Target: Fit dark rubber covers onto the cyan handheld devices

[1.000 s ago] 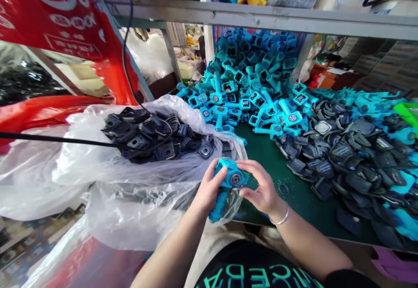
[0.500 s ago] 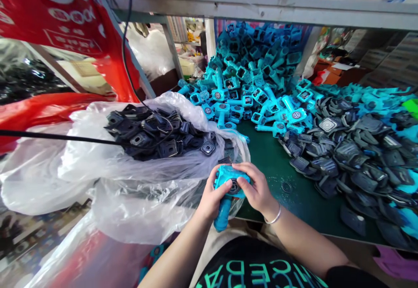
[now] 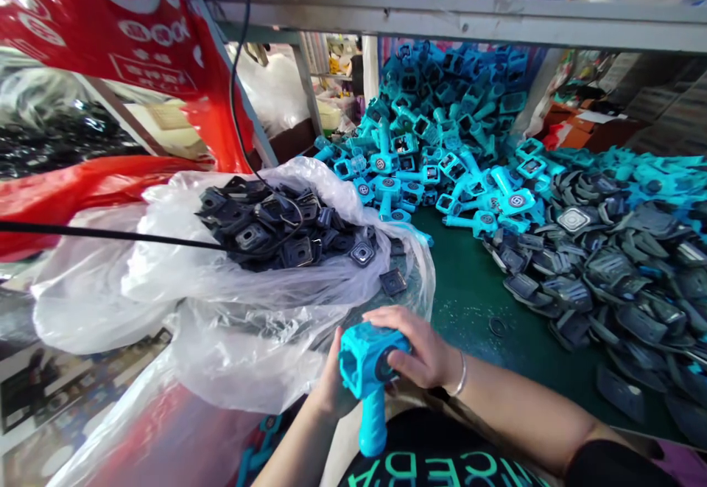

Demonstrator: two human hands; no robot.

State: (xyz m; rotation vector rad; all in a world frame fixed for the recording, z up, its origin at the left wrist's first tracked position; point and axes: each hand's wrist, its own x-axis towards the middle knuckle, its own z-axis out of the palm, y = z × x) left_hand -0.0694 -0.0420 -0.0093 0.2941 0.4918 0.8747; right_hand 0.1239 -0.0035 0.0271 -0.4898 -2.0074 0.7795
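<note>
My hands hold a cyan plastic handled casing (image 3: pixel 367 365) low over my lap, its handle (image 3: pixel 373 422) pointing down and a square open end facing left. My left hand (image 3: pixel 333 384) supports it from behind and below. My right hand (image 3: pixel 414 347) wraps its right side, fingers over the top, and partly hides a round dark part. A loose black square part (image 3: pixel 393 281) lies on the clear plastic bag (image 3: pixel 248 325) just beyond my hands, and many similar black parts (image 3: pixel 276 229) fill the bag.
A green work mat (image 3: pixel 475 288) holds a heap of cyan casings (image 3: pixel 436 118) and a heap of dark grey parts (image 3: pixel 607 273). A small ring (image 3: pixel 497 326) lies on it. A metal shelf (image 3: pixel 442 19) runs overhead, and a black cable (image 3: pixel 110 230) crosses the bag.
My hands have drawn back toward my body and turned the casing, bringing its square open end to face left. The loose black part beyond my hands now shows.
</note>
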